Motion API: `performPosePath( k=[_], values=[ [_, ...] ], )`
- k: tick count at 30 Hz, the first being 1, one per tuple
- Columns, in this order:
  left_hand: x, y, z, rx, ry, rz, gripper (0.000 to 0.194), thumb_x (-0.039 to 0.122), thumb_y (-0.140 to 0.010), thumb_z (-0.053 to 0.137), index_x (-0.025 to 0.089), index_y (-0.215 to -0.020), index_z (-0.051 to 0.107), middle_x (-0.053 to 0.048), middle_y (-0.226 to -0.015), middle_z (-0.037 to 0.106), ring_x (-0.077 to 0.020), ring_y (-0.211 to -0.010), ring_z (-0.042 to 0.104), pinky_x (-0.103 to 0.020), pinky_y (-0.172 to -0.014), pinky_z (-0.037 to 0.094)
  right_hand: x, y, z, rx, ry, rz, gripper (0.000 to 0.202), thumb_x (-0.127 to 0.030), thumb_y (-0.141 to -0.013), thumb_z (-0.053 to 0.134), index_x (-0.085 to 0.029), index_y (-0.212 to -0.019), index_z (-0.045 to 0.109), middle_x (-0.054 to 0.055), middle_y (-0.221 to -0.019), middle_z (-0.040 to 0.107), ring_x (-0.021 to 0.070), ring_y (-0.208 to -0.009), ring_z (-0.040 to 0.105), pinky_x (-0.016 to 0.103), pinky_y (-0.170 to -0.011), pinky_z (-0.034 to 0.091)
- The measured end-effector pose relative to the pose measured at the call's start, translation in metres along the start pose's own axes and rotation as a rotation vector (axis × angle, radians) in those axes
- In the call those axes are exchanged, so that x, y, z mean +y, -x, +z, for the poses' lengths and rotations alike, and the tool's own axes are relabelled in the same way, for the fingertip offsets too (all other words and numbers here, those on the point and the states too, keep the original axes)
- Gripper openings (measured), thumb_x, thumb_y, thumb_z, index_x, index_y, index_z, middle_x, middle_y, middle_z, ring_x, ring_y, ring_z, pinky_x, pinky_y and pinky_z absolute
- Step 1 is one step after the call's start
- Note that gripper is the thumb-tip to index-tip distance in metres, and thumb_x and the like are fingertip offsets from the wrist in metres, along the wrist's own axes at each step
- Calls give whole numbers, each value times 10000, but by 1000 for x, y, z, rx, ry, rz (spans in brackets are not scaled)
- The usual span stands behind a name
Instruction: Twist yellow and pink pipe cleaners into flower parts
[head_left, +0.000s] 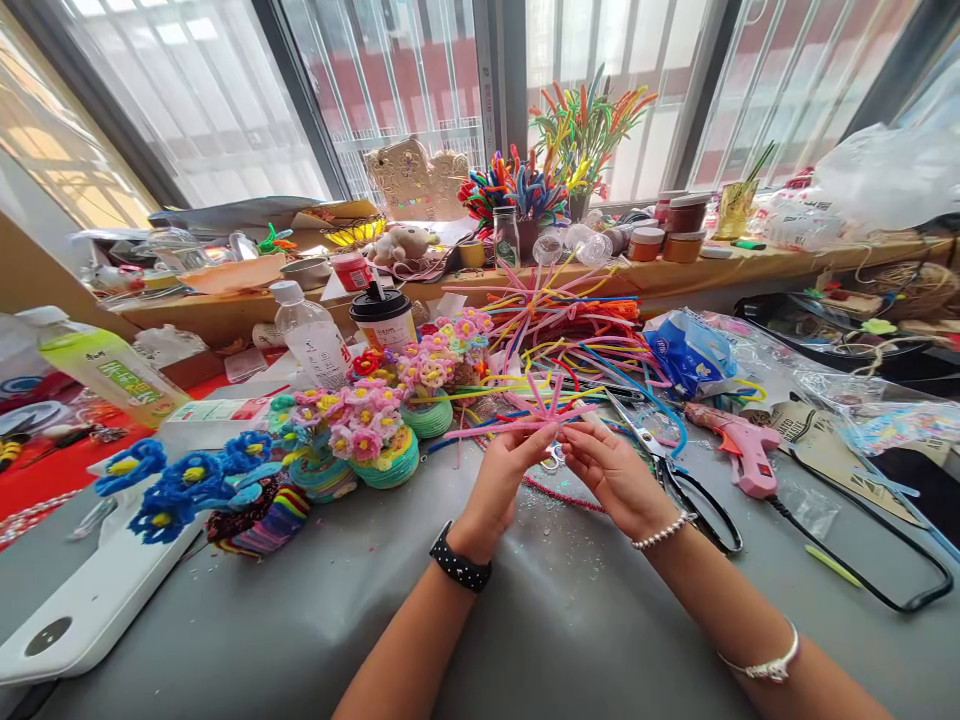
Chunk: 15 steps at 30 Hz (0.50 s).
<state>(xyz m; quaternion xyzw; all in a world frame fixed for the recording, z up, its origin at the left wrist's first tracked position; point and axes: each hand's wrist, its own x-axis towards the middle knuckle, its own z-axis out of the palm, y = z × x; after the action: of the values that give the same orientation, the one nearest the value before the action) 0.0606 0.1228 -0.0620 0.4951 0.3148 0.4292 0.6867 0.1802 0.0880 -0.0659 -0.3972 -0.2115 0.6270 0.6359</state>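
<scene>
Both hands meet over the middle of the grey table. My left hand [504,478], below a black dotted wristband, pinches a bundle of pink pipe cleaners [546,408] whose ends fan out upward and to the left. Against its right side, my right hand [615,472] has its fingers bent with the fingertips at the base of the same bundle. Behind the hands lies a heap of loose pipe cleaners [570,325] in pink, yellow, red and blue. Left of them stand small pots of pink pipe-cleaner flowers [369,420] and blue ones [193,478].
Scissors [660,460] and a pink glue gun [739,445] with a black cord lie to the right, beside a blue packet [691,352]. Bottles [311,335] and a lidded cup [384,322] stand at the back left. A white device [97,605] lies front left.
</scene>
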Motion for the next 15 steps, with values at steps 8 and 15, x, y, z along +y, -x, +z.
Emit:
performPosePath(
  k=[8,15],
  values=[
    [2,-1,0,60,-24,25,209,288,-647,633,113,-762,629,-47,-726,625,-129,-685,551,-258,-675,426,-1,3,1,-114,413,-249,207,-339,-654,639,-182,-787,620,-2,-701,592,70,-546,477,204,-505,390],
    [8,1,4,118,-82,12,220,298,-591,673,114,-703,626,-22,-641,613,-110,-602,544,-239,-613,435,-3,5,0,-112,663,-427,228,-390,-735,537,-181,-721,627,19,-633,569,105,-510,463,245,-472,373]
  ],
)
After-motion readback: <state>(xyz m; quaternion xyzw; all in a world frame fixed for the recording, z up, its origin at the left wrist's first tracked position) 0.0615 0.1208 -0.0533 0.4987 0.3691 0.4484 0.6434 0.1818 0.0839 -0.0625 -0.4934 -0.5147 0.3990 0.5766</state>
